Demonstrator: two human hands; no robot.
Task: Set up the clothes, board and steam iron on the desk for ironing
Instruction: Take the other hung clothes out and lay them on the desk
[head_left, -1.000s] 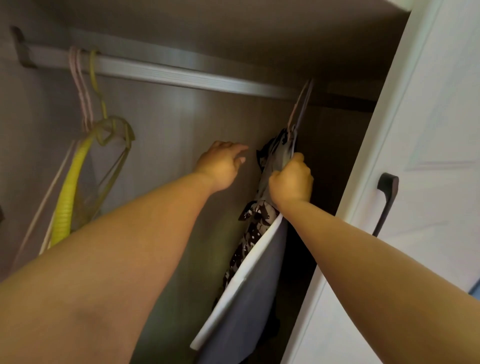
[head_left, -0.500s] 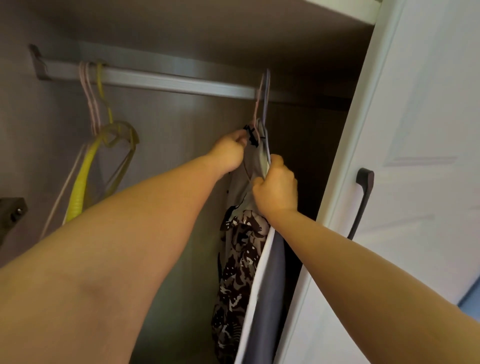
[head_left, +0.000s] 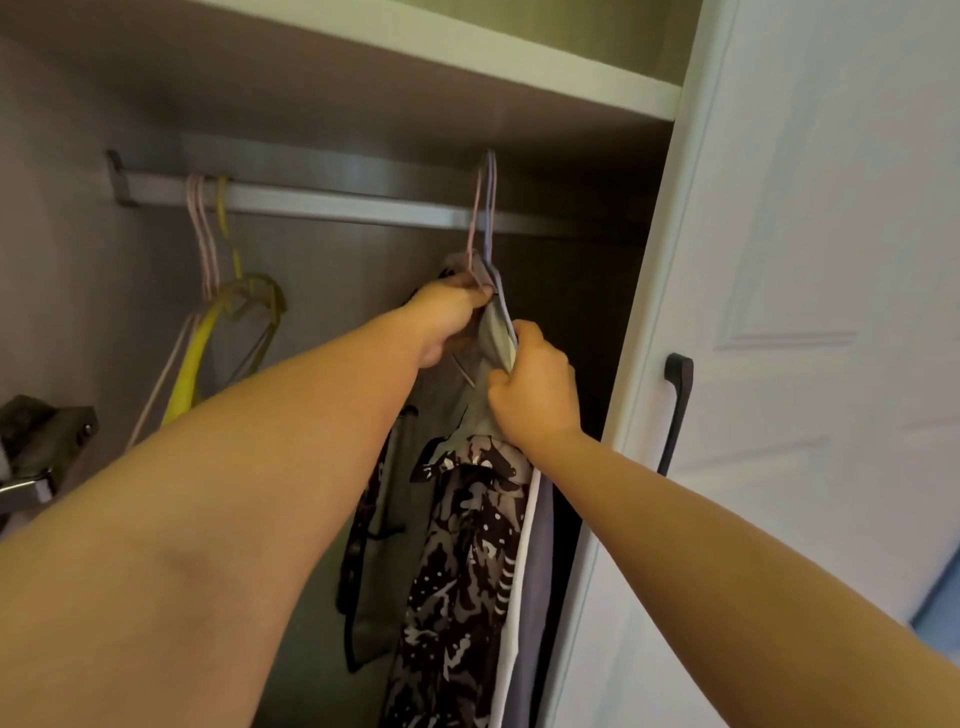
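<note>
Both hands have closed in on the clothes (head_left: 467, 545) since a moment ago. Left hand (head_left: 451, 317) pinches the hanger neck; right hand (head_left: 535, 387) grips fabric just below. Step: fetching clothes. Next, I'd lift the hooks off the rail (head_left: 337, 202) above.

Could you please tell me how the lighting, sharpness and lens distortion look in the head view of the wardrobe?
Head view: the wardrobe interior is dim and shadowed while the white wardrobe door is brightly lit; the metal hanging rail shows soft glare; wide-angle distortion enlarges the near forearms; the patterned brown-and-white garment looks slightly soft.
</note>
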